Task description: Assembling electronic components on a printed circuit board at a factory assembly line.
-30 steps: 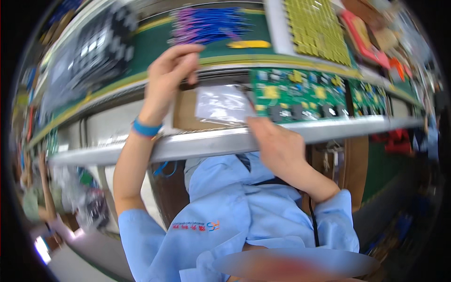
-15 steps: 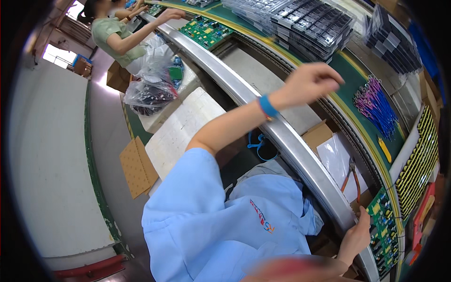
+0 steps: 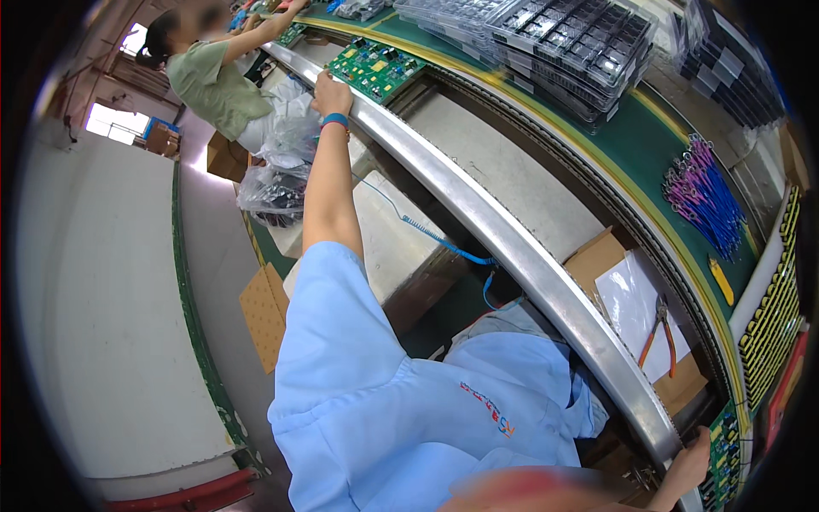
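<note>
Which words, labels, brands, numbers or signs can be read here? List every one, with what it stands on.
Light-blue cloth work shirt, chest: red-and-blue lettering, too small to quote reliably.
Farther green rectangular circuit board, by the left hand: any print too small to read.
Nearer green rectangular circuit board, by the right hand: likewise.
No other text can be made out.

Along and behind the rail [image 3: 512, 235]

At far left, one circuit board [image 3: 375, 68] beside the left hand [image 3: 331, 96]; at lower right, another board [image 3: 725, 461] beside the right hand [image 3: 689, 468]. Between, pliers [image 3: 659, 328] on a sheet [image 3: 624, 294] over cardboard [image 3: 589, 260]. Farther back, on the belt [image 3: 636, 147]: trays [image 3: 567, 43], with leads [image 3: 704, 200] and a knife [image 3: 721, 282] to their right.
</note>
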`<move>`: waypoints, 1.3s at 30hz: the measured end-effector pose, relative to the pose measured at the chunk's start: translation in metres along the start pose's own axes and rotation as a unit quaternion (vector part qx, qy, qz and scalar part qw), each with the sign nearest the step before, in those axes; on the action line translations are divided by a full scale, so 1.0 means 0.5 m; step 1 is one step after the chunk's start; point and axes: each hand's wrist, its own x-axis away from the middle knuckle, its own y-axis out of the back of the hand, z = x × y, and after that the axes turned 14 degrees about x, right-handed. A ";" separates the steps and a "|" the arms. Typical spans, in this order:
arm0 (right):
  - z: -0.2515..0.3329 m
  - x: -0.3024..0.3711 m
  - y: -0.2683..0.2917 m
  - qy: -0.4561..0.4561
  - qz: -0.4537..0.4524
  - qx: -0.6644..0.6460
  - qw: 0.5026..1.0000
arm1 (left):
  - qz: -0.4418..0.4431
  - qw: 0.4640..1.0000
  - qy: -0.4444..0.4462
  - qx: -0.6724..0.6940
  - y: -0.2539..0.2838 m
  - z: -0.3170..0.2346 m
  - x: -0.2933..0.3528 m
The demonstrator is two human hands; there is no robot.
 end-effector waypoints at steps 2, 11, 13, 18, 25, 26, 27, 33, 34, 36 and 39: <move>-0.018 -0.004 -0.008 0.008 -0.035 0.037 0.999 | 0.047 0.998 0.033 -0.013 -0.021 0.055 -0.028; -0.113 -0.037 -0.041 -0.042 0.079 0.013 0.996 | 0.116 0.990 0.033 -0.067 -0.030 0.053 -0.100; -0.135 -0.050 -0.063 -0.032 0.079 -0.009 0.996 | 0.154 0.973 0.051 -0.165 -0.025 0.054 -0.118; -0.107 -0.046 -0.006 -0.020 -0.049 -0.082 0.995 | 0.142 0.974 -0.032 -0.176 -0.017 0.017 -0.064; -0.014 -0.086 0.082 0.064 -0.267 -0.126 0.953 | 0.139 0.968 -0.170 -0.120 0.047 -0.036 0.093; -0.006 -0.102 0.089 0.072 -0.291 -0.137 0.944 | 0.140 0.962 -0.211 -0.105 0.055 -0.047 0.121; 0.000 -0.114 0.095 0.077 -0.312 -0.145 0.936 | 0.145 0.953 -0.253 -0.085 0.053 -0.067 0.153; 0.025 -0.255 0.127 0.111 -0.372 -0.234 0.892 | 0.204 0.919 -0.337 -0.006 0.135 -0.200 0.338; 0.015 -0.279 0.128 0.103 -0.377 -0.246 0.887 | 0.227 0.909 -0.349 0.018 0.144 -0.223 0.363; 0.006 -0.331 0.112 0.080 -0.373 -0.269 0.885 | 0.277 0.886 -0.367 0.062 0.177 -0.273 0.417; -0.007 -0.390 0.063 0.056 -0.392 -0.260 0.881 | 0.380 0.847 -0.356 0.108 0.206 -0.334 0.482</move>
